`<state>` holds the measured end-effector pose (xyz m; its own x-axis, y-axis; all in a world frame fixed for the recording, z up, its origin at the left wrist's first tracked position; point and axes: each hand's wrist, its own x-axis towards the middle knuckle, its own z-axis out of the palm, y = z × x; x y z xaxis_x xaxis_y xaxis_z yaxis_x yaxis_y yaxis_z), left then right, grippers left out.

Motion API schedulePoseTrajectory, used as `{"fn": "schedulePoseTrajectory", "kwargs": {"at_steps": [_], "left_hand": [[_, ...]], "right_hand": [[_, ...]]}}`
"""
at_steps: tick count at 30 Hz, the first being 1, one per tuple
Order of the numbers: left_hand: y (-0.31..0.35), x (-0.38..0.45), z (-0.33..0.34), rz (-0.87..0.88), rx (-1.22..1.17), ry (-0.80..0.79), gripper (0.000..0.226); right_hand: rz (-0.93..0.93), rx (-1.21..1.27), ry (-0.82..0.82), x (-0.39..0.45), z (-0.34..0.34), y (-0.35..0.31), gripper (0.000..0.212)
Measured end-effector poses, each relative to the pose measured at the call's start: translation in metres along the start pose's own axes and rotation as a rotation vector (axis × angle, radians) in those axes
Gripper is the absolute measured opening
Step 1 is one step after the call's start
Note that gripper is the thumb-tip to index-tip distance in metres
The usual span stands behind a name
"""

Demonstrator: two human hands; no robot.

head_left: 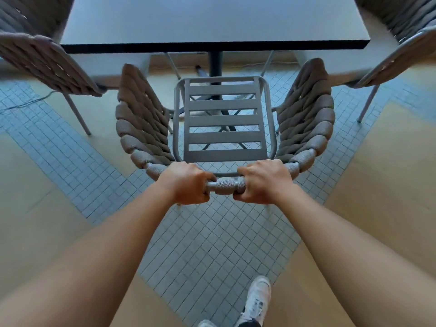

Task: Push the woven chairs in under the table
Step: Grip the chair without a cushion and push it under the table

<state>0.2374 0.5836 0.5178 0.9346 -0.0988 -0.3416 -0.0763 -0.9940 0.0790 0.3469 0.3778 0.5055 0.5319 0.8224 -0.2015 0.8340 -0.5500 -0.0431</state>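
A woven chair (141, 119) with a grey slatted metal seat (224, 119) stands in front of me, facing the grey table (212, 22). My left hand (186, 182) and my right hand (262, 181) both grip the top rail of its backrest, close together at the middle. The front edge of the seat lies just short of the table's dark edge, near the black pedestal leg (215, 64). The chair's woven arms curve out to either side.
A second woven chair (44, 60) stands at the left side of the table and a third (401, 27) at the right, both pulled out. The floor is wood with a band of small grey tiles. My white shoe (258, 300) is at the bottom.
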Motion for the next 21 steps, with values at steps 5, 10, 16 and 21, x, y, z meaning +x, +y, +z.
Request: {"fn": "schedulePoseTrajectory", "kwargs": {"at_steps": [5, 10, 16, 21], "left_hand": [[-0.016, 0.021, -0.008, -0.005, 0.011, 0.001, 0.042], [-0.021, 0.026, -0.006, 0.013, 0.015, 0.017, 0.042], [-0.017, 0.03, -0.003, -0.059, 0.019, 0.056, 0.063], [-0.006, 0.026, -0.009, -0.155, 0.003, 0.04, 0.068]], "right_hand": [[-0.025, 0.002, -0.008, 0.022, -0.006, 0.012, 0.054], [-0.061, 0.0, 0.005, 0.025, -0.007, 0.017, 0.057], [-0.085, 0.016, -0.002, 0.027, -0.008, 0.019, 0.05], [-0.088, 0.047, -0.05, 0.024, -0.014, 0.018, 0.051]]}}
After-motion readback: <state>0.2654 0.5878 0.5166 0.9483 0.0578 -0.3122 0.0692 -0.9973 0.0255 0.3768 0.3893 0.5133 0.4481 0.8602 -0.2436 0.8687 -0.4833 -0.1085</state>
